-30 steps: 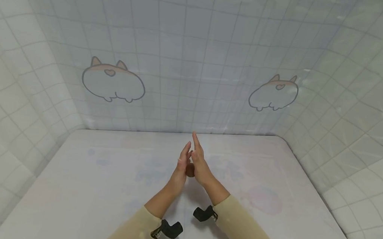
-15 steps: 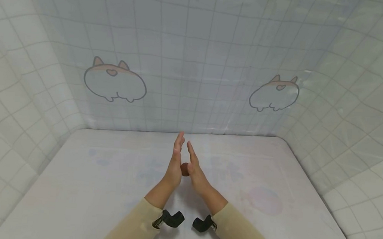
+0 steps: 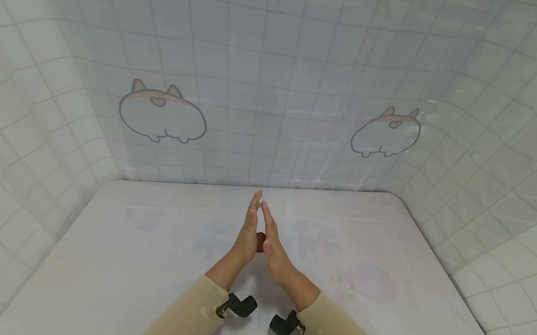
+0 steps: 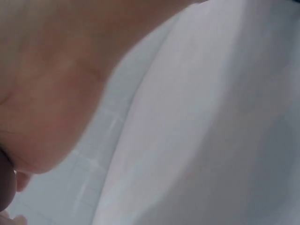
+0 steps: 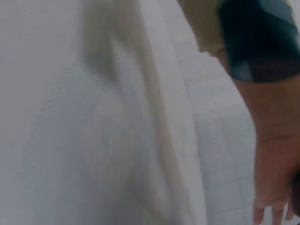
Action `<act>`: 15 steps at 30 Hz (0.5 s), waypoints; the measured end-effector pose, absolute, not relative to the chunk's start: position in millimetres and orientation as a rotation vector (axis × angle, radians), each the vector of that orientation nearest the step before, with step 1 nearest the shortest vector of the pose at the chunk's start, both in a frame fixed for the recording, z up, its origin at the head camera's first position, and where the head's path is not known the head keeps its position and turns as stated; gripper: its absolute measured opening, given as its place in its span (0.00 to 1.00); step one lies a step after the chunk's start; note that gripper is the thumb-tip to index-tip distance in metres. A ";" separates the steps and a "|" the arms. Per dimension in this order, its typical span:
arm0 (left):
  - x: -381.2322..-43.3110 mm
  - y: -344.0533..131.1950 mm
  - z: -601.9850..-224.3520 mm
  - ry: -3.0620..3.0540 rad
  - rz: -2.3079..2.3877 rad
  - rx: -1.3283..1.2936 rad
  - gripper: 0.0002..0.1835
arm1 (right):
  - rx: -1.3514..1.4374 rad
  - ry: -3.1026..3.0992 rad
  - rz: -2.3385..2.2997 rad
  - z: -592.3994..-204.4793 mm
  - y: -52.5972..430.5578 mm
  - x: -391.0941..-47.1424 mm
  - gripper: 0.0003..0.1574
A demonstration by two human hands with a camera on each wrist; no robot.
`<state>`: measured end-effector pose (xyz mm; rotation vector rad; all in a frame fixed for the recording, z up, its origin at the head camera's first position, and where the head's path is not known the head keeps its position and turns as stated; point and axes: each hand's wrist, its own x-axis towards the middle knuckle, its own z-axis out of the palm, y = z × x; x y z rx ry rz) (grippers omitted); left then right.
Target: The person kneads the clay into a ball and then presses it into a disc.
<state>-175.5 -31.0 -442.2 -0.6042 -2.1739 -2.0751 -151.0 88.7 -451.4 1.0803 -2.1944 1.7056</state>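
Between the two palms sits a small, round brown ball, with only its near side showing in the head view. My left hand presses it from the left, fingers straight and pointing away from me. On the other side my right hand lies against it, also with straight fingers. The fingertips of both hands lean together like a tent. At the left edge of the left wrist view, part of the brown ball shows below the palm. A dark sliver of it appears beside the right hand in the right wrist view.
Both hands are over a pale table with faint coloured prints. A grid-patterned curtain with dog drawings rises behind the table and along both sides. Black wrist devices stick out from the beige sleeves.
The hands have slid against each other: the left has moved forward and the right back since a second ago. The brown ball stays between the palms, shifted slightly left.
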 end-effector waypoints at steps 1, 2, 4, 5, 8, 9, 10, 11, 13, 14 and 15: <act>-174.5 -30.4 -444.5 -2.191 -2.084 -0.607 0.43 | 1.058 -2.197 1.686 -449.5 89.0 -151.3 0.60; -173.0 -29.3 -446.0 -2.209 -2.090 -0.611 0.44 | 1.039 -2.197 1.664 -447.7 89.6 -151.9 0.60; -169.0 -26.9 -447.1 -2.220 -2.123 -0.616 0.44 | 1.004 -2.199 1.623 -444.5 91.2 -153.5 0.60; -167.3 -25.5 -447.1 -2.211 -2.140 -0.622 0.44 | 0.991 -2.194 1.605 -442.8 92.0 -154.5 0.59; -163.4 -20.9 -446.5 -2.148 -2.177 -0.638 0.44 | 0.950 -2.200 1.571 -439.9 94.3 -158.9 0.58; -162.1 -19.5 -445.7 -2.117 -2.183 -0.642 0.44 | 0.937 -2.207 1.570 -439.6 95.0 -160.7 0.57; -160.9 -18.1 -444.8 -2.087 -2.187 -0.644 0.44 | 0.926 -2.212 1.570 -439.9 95.5 -162.9 0.57; -159.9 -16.8 -444.0 -2.059 -2.188 -0.647 0.45 | 0.913 -2.220 1.576 -440.2 96.0 -164.7 0.56; -158.1 -15.5 -441.9 -2.017 -2.181 -0.646 0.47 | 0.889 -2.245 1.597 -442.4 96.6 -168.2 0.55; -157.5 -15.3 -440.8 -2.003 -2.169 -0.646 0.48 | 0.882 -2.257 1.606 -443.7 96.8 -169.4 0.55; -157.4 -15.4 -439.7 -1.991 -2.156 -0.650 0.49 | 0.875 -2.269 1.616 -445.1 96.7 -170.3 0.55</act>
